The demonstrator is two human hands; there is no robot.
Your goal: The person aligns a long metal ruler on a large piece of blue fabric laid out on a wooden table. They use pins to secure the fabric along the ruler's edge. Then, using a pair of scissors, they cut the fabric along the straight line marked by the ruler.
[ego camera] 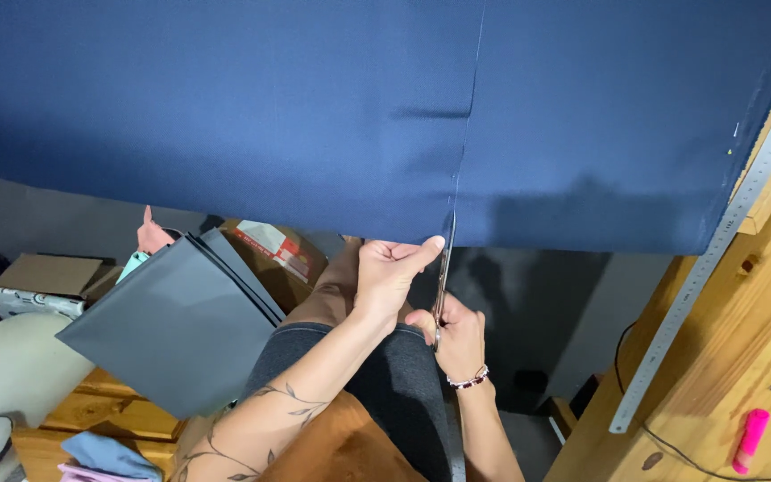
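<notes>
Matt navy woven cloth [225,116], shiny metal scissors [443,277], brushed steel ruler [716,241], grainy varnished wooden surface [742,357], glossy pink plastic marker [750,439]

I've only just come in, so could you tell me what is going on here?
A person is cutting navy fabric with scissors. The right hand works the scissors at the cloth's near edge, and the left hand steadies the edge beside the blades. A slit already runs up the cloth. A metal ruler and pink marker lie on the wooden table.
</notes>
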